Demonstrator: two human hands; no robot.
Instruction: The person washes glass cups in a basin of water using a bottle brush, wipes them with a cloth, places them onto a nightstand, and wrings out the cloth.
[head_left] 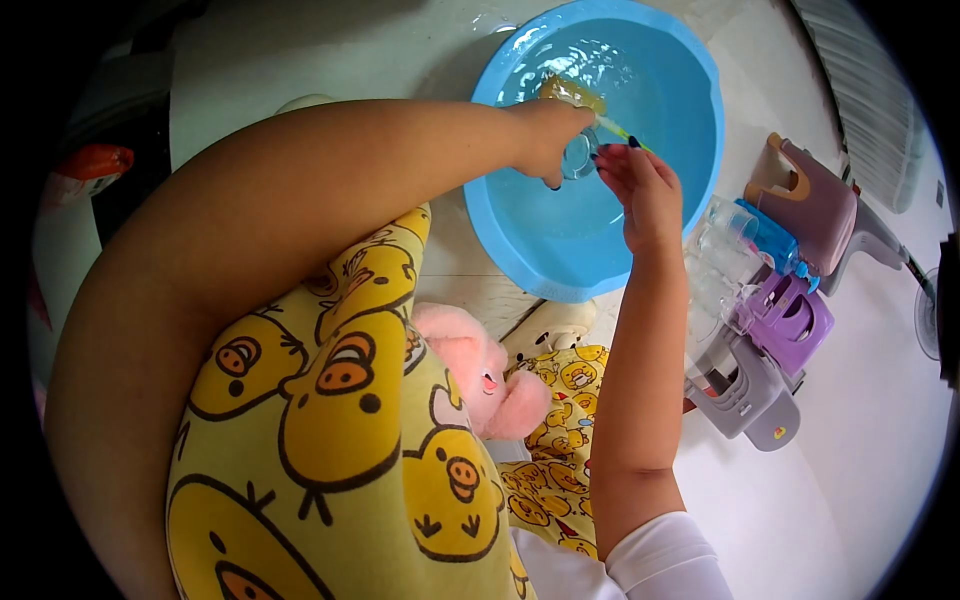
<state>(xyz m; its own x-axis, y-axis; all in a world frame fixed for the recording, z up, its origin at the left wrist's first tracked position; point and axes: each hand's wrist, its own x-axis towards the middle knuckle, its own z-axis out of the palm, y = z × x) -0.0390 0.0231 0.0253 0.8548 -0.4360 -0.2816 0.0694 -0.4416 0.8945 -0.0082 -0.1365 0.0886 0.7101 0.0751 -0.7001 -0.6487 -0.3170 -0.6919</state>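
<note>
My left hand reaches over a blue basin of water, its fingers closed on a clear drinking glass. Facing it, my right hand has its fingers bent together at the thin yellow-green handle of a sponge brush. The brush's yellowish head lies near the water, beyond my left fingers, and is partly hidden by them. My right fingertips are close to the glass rim. The exact grip on the handle is partly covered by my own fingers.
Right of the basin stand several clear glasses, a blue bottle and purple, grey and mauve plastic stools. Yellow patterned fabric covers my lap. Below the basin is a pink plush slipper. A red-orange packet lies far left.
</note>
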